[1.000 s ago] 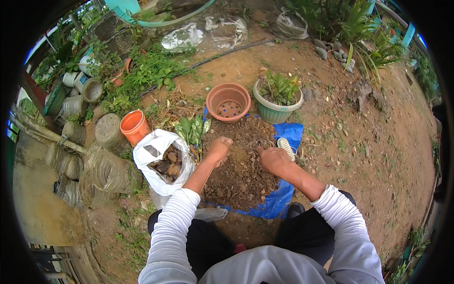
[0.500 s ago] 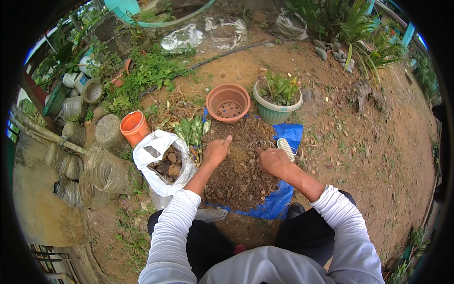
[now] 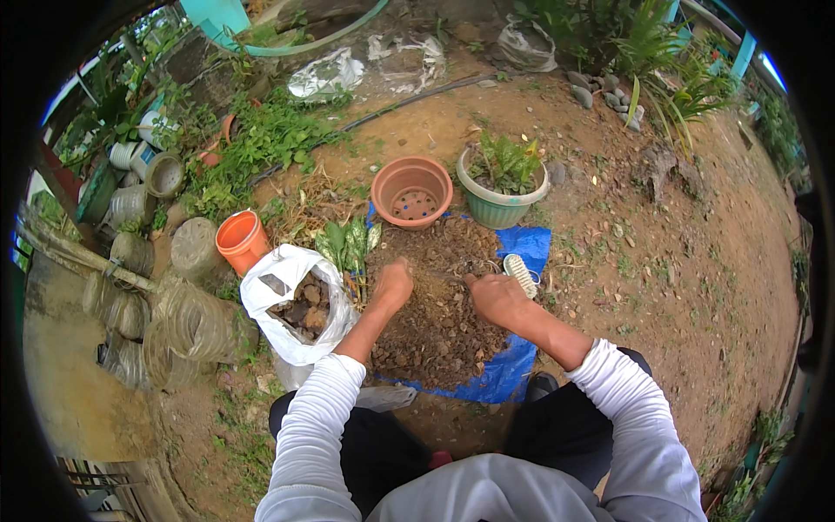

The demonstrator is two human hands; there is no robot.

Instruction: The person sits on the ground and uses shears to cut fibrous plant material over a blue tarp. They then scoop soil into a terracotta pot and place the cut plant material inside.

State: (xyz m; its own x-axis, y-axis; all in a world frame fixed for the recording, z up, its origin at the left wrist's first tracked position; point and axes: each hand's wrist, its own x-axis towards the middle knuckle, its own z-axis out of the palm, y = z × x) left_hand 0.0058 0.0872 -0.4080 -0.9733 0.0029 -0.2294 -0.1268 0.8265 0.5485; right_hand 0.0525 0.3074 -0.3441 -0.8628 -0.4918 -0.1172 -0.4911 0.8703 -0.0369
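Both my hands are over a heap of dark, crumbly soil (image 3: 435, 344) spread on a blue tarp (image 3: 509, 370). My left hand (image 3: 395, 285) is closed at the heap's left side, its fingertips turned away from view. Across from it, my right hand (image 3: 499, 299) is closed with the fingers curled toward the left hand. A faint thin strand seems to run between them, too fine to name, and what either hand grips is hidden. Beside my left hand lies a plant with variegated leaves (image 3: 350, 246). A pale oblong thing, perhaps a brush (image 3: 520, 273), lies just beyond my right hand.
Beyond the heap stand a brown plastic pot (image 3: 383, 193) with a holed bottom and a green pot (image 3: 497, 209) holding a leafy plant. At left are a white sack (image 3: 300, 350) of soil clods, an orange bucket (image 3: 241, 242) and several clear plastic containers (image 3: 198, 320).
My left hand has turned, its raised thumb no longer showing, and has shifted slightly down and left. My right hand remains closed in nearly the same place. The whole view has shifted slightly.
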